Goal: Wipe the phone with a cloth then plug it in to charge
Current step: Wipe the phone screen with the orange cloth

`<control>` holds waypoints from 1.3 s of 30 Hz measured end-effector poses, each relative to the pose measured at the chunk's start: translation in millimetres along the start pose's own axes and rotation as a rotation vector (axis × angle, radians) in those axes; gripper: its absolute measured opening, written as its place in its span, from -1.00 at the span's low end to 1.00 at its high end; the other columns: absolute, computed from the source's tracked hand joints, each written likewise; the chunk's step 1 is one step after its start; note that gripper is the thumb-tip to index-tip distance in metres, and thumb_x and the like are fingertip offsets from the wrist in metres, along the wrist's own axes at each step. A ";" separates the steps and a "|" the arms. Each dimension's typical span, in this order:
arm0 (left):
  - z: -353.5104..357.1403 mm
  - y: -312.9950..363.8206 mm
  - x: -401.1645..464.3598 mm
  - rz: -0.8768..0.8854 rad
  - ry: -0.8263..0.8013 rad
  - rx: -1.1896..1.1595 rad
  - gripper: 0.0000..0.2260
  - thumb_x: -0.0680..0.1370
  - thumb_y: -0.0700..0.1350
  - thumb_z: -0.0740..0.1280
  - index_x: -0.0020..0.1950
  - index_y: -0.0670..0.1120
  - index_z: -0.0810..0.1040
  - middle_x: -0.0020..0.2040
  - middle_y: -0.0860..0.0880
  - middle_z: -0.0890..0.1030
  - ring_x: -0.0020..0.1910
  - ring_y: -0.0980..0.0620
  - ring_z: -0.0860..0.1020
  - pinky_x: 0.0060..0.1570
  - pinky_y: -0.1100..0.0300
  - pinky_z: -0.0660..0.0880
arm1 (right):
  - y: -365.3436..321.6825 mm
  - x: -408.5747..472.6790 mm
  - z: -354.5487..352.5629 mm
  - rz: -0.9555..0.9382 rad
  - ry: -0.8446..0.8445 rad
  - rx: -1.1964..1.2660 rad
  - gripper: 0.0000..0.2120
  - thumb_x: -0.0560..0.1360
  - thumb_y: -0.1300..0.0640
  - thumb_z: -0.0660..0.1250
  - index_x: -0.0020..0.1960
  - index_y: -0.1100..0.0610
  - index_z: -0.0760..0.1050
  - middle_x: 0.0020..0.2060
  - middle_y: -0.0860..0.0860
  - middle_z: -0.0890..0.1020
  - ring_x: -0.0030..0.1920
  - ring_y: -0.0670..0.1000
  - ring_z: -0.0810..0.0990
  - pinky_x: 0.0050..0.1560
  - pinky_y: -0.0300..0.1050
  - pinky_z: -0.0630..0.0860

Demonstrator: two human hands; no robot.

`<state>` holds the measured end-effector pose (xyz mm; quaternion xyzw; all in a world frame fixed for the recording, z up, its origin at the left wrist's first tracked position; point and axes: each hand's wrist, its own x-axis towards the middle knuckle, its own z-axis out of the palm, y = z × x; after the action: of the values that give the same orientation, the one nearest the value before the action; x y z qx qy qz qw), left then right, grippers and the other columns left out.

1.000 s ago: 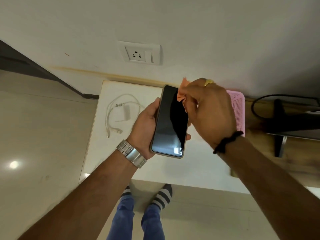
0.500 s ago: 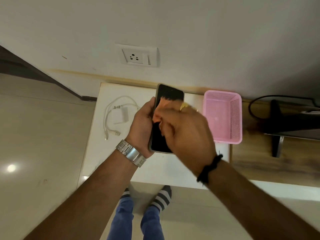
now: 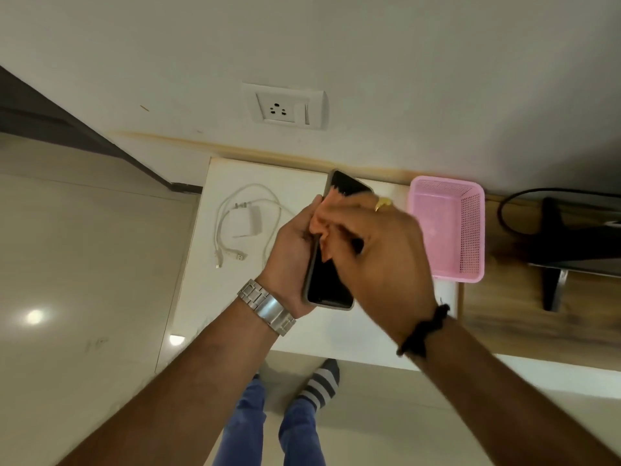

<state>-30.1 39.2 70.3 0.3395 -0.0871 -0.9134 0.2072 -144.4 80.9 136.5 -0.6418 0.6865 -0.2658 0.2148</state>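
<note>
At the far left, pale floor tiles [image 3: 84, 264] are seen, with a bright light reflection on them. On the left part of the white worktop [image 3: 235, 297] a white charger [image 3: 252, 222] lies with its white cable [image 3: 232, 223] looped around it, the two cable plugs resting side by side near the worktop's left edge. The charger is well apart from the wall socket [image 3: 284, 107], which is set in the wall above the worktop's back edge.

Just right of the charger, the left hand [image 3: 290, 257] is held above the worktop, a metal watch [image 3: 267, 307] being worn on its wrist. Its grip is closed around the phone [image 3: 331, 284], which is held from the left edge and from behind, screen dark and turned toward the camera, the top end pointing to the wall.

The upper half of the screen is covered by the right hand [image 3: 379, 260], whose grip is closed on an orange cloth [image 3: 324, 220] pressed against the glass; the hand is blurred. A gold ring [image 3: 383, 204] is seen on one finger and a black band [image 3: 423, 331] on the wrist.

Farther right, a pink basket [image 3: 470, 230] stands on the worktop against the wall. Beyond it a wooden surface [image 3: 504, 314] carries a dark stand [image 3: 554, 264] and a black cord [image 3: 504, 210].
</note>
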 end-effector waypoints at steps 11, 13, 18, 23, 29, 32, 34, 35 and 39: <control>0.6 12.3 -0.7 -0.002 0.025 -0.052 -0.39 0.64 0.30 0.15 0.44 -0.14 0.49 0.17 -0.15 0.58 0.09 -0.12 0.55 0.10 0.02 0.46 | -11.9 -24.7 8.8 -0.048 -0.116 0.006 -0.86 0.52 0.25 0.43 0.07 0.14 0.68 -0.05 0.08 0.72 -0.13 0.06 0.68 -0.06 0.01 0.66; 5.2 6.9 -0.9 0.019 0.025 -0.030 -0.44 0.66 0.26 0.16 0.51 -0.08 0.44 0.22 -0.15 0.55 0.14 -0.14 0.53 0.09 0.01 0.47 | 3.7 10.9 -0.7 -0.018 0.004 -0.037 -0.83 0.54 0.26 0.36 0.04 0.08 0.68 -0.05 0.02 0.69 -0.12 0.03 0.64 -0.03 -0.01 0.60; 3.7 11.0 2.2 0.010 0.020 -0.072 -0.50 0.65 0.25 0.17 0.30 -0.09 0.61 0.22 -0.15 0.57 0.17 -0.15 0.54 0.22 -0.03 0.46 | 4.8 19.1 -5.5 0.028 0.037 -0.084 -0.82 0.53 0.26 0.34 0.02 0.11 0.69 -0.06 0.05 0.70 -0.09 0.05 0.64 0.03 -0.03 0.58; -2.7 2.1 -1.2 -0.060 -0.008 -0.061 -0.45 0.64 0.28 0.15 0.27 -0.12 0.67 0.22 -0.16 0.66 0.18 -0.14 0.64 0.29 -0.05 0.54 | 1.5 -1.1 -12.0 -0.115 -0.122 -0.140 -0.88 0.48 0.28 0.39 -0.06 0.27 0.69 -0.14 0.20 0.72 -0.19 0.21 0.69 -0.10 0.01 0.59; -4.2 -0.8 3.2 -0.010 0.001 -0.034 -0.44 0.68 0.27 0.07 0.21 -0.09 0.71 0.06 -0.15 0.74 -0.04 -0.13 0.73 -0.03 -0.02 0.68 | 19.2 15.7 -14.9 -0.008 -0.049 -0.185 -0.75 0.52 0.25 0.22 0.02 0.20 0.68 -0.08 0.16 0.68 -0.08 0.17 0.64 -0.04 0.06 0.61; -13.0 2.3 3.0 -0.037 0.031 -0.028 -0.41 0.65 0.33 0.09 0.20 -0.07 0.73 0.15 -0.15 0.72 0.12 -0.13 0.68 0.16 0.00 0.61 | 3.0 -25.1 -10.0 -0.123 -0.168 -0.144 -0.82 0.45 0.22 0.32 -0.11 0.25 0.69 -0.19 0.21 0.72 -0.22 0.21 0.71 -0.22 0.06 0.69; -14.4 -2.3 3.8 -0.033 0.025 0.025 -0.43 0.66 0.32 0.09 0.19 -0.05 0.72 0.11 -0.14 0.72 0.05 -0.12 0.69 0.10 -0.01 0.63 | 18.6 -10.9 -19.9 -0.108 -0.195 -0.206 -0.82 0.47 0.24 0.30 -0.08 0.19 0.68 -0.12 0.15 0.70 -0.13 0.19 0.68 -0.12 0.08 0.67; -13.9 -4.9 4.7 -0.021 0.010 0.050 -0.44 0.67 0.30 0.08 0.21 -0.05 0.70 0.11 -0.15 0.71 0.03 -0.13 0.69 0.06 -0.05 0.64 | 28.6 2.0 -24.3 -0.056 -0.172 -0.231 -0.81 0.50 0.27 0.27 -0.04 0.17 0.67 -0.09 0.14 0.69 -0.10 0.18 0.64 -0.08 0.09 0.63; -12.6 -2.9 11.2 0.001 -0.019 0.042 -0.44 0.70 0.27 0.03 0.33 -0.09 0.62 0.19 -0.18 0.67 0.11 -0.20 0.66 0.08 -0.14 0.63 | 37.8 18.2 -25.2 0.017 -0.111 -0.308 -0.78 0.54 0.31 0.27 0.05 0.17 0.66 -0.02 0.13 0.67 -0.05 0.16 0.62 0.00 0.06 0.58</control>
<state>-30.5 36.7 53.3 0.3349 -0.1084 -0.9144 0.1998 -190.9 66.4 132.5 -0.6750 0.7117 -0.1196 0.1535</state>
